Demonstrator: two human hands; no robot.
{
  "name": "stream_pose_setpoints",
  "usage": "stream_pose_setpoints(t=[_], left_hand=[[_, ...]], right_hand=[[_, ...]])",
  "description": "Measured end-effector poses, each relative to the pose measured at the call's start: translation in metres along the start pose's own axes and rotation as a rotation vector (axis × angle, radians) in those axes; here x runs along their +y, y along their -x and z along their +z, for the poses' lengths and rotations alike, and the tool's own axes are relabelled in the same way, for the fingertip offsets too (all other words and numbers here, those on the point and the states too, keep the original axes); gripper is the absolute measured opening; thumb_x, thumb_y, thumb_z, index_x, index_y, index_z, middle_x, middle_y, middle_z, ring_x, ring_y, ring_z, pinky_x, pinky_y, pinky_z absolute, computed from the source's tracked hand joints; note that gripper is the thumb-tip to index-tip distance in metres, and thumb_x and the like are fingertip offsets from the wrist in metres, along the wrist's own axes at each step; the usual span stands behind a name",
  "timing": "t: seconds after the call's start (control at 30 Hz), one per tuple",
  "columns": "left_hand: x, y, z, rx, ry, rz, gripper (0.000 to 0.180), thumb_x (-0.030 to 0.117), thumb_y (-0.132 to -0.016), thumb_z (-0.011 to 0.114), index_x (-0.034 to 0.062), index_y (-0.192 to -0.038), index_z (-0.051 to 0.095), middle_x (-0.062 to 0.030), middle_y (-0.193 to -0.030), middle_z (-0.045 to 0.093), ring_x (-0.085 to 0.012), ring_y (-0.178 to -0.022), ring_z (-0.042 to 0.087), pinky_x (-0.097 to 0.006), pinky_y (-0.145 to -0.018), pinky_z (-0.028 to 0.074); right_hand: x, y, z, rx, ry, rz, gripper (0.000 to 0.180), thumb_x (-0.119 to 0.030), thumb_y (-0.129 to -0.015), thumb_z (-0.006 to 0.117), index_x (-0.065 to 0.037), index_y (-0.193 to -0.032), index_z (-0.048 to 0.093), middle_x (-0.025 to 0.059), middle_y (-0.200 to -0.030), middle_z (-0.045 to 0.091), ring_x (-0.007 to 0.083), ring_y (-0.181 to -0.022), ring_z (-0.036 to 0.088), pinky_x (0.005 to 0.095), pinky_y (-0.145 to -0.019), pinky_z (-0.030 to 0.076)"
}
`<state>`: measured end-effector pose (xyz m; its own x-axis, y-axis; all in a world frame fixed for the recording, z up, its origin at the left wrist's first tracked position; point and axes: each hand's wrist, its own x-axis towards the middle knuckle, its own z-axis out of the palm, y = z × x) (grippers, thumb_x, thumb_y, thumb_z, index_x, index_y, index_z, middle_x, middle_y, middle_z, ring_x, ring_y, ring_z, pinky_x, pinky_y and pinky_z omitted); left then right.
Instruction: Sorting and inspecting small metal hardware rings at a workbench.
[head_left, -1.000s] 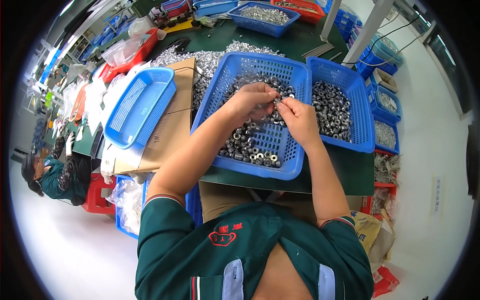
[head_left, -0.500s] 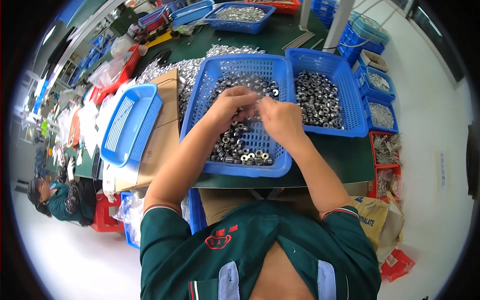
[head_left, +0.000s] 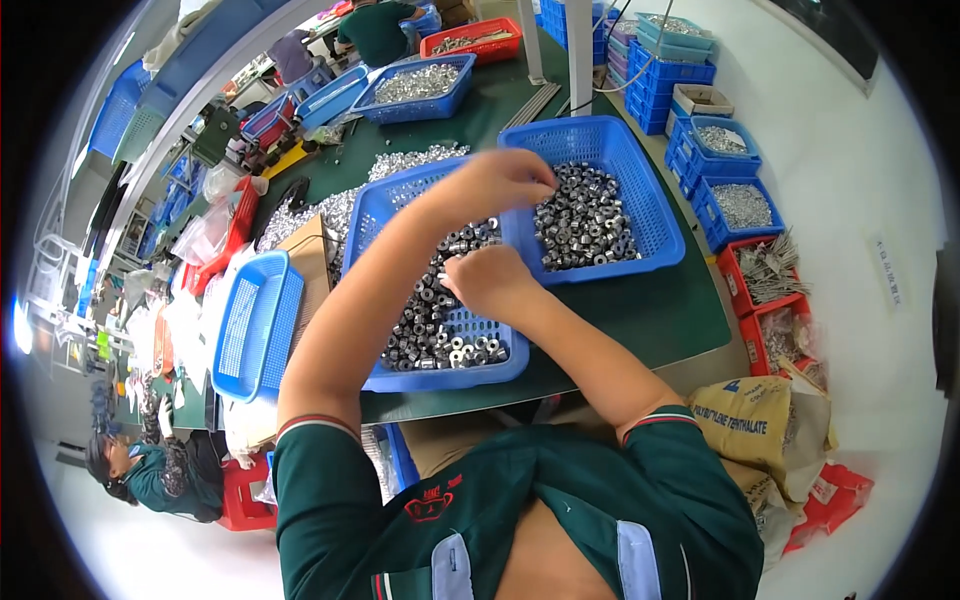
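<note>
My left hand [head_left: 497, 187], smeared by motion, reaches across to the near-left part of the right blue basket [head_left: 661, 225]. Its fingers bend downward, and the blur hides whether they hold anything. Below it, my right hand [head_left: 490, 281] is closed with curled fingers over the left blue basket [head_left: 450, 378]; whatever is in its grip is hidden. Small dark and silvery metal rings [head_left: 418, 325] cover much of the left basket's bottom. More such metal rings [head_left: 590, 225] are heaped in the right basket.
Loose shiny parts [head_left: 325, 213] lie on the green table [head_left: 650, 330] behind a cardboard sheet [head_left: 318, 262]. A blue tray [head_left: 258, 325] sits at left. Bins of parts [head_left: 742, 205] line the right wall; sacks [head_left: 745, 425] stand below. A seated co-worker [head_left: 160, 470] is far left.
My hands were together over the left basket; now the left has swung right to the other basket, while the right stays over the left one. The whole view has shifted.
</note>
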<state>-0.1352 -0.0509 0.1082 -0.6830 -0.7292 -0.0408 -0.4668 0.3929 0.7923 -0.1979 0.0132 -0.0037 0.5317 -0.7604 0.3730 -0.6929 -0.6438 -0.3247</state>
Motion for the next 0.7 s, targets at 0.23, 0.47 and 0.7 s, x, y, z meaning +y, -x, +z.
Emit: stream_pose_setpoints(t=[0.23,0.47,0.7], left_hand=[[-0.05,-0.111,0.095,-0.261,-0.541,0.176,0.023,0.02,-0.076,0.067,0.0103,-0.097,0.069,-0.0113,-0.094,0.068,-0.0293,-0.089,0.064,-0.041,-0.08,0.049],[-0.041,-0.122,0.12,-0.129,-0.691,0.169,0.025,0.02,-0.075,0.068,0.014,-0.099,0.069,-0.0137,-0.098,0.065,-0.032,-0.1,0.06,-0.042,-0.086,0.048],[-0.004,-0.04,0.031,0.413,-0.481,0.409,0.019,0.016,-0.08,0.067,0.0097,-0.098,0.069,-0.0123,-0.095,0.065,-0.0255,-0.084,0.065,-0.035,-0.075,0.052]], right_hand=[[-0.001,0.001,0.018,0.2,-0.419,0.015,0.03,-0.025,-0.087,0.059,-0.01,-0.113,0.056,0.0129,-0.115,0.059,0.0303,-0.11,0.053,0.0411,-0.094,0.041],[0.008,0.009,0.026,0.075,-0.862,-0.06,0.04,-0.029,-0.087,0.062,-0.009,-0.12,0.052,0.012,-0.12,0.054,0.0284,-0.118,0.046,0.0417,-0.102,0.033],[0.005,-0.006,-0.002,-0.048,-0.058,0.079,0.022,-0.023,-0.084,0.061,-0.004,-0.095,0.061,0.0184,-0.086,0.065,0.0365,-0.085,0.062,0.0455,-0.077,0.048]])
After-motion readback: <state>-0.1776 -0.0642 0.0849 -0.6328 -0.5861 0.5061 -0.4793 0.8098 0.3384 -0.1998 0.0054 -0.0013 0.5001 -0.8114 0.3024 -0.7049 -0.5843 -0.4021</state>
